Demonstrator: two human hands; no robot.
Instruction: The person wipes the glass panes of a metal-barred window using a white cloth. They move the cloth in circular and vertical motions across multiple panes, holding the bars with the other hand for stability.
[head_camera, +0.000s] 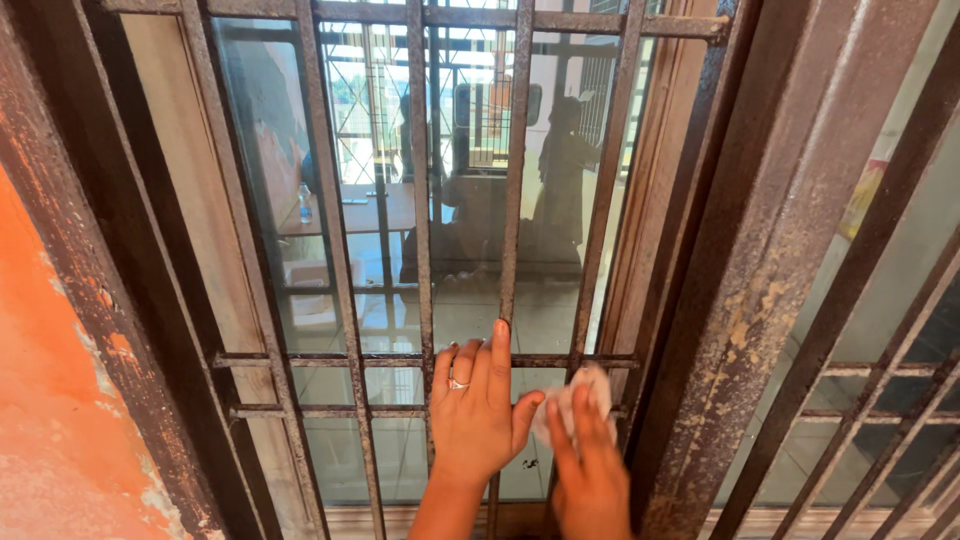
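Rusty iron grille (420, 200) of thin upright bars and two flat crossbars, brown and pitted, set before a smooth glass pane (470, 290). Glare and reflections across the glass — a table, a bottle, dark figures, more lattice. Heavy rusted post (760, 260) to the right, flaking, with pale yellow patches; rough orange wall (50, 400) to the left, paint worn through to white in spots.

Left hand (478, 415) raised from below, palm to the grille, fingers pointing up and close together, index tip reaching above the upper crossbar (400, 359); thumb splayed to the right. Thin ring on one finger. Grip spread flat against the bars, closing on nothing.

Right hand (588, 470) just beside it, slightly blurred, back toward the camera, fingers stretched up over a small crumpled white cloth (580, 395). Cloth pressed against the grille at the level of the lower crossbar (330, 410), near the right-most thin bar and close to the post. Grip flat on the cloth rather than curled round it — fingertips on top, pale folds showing above and to either side.

Bars in the way of the glass, leaving narrow gaps only. Second grille (880, 400) beyond the post, slanting off to the right.
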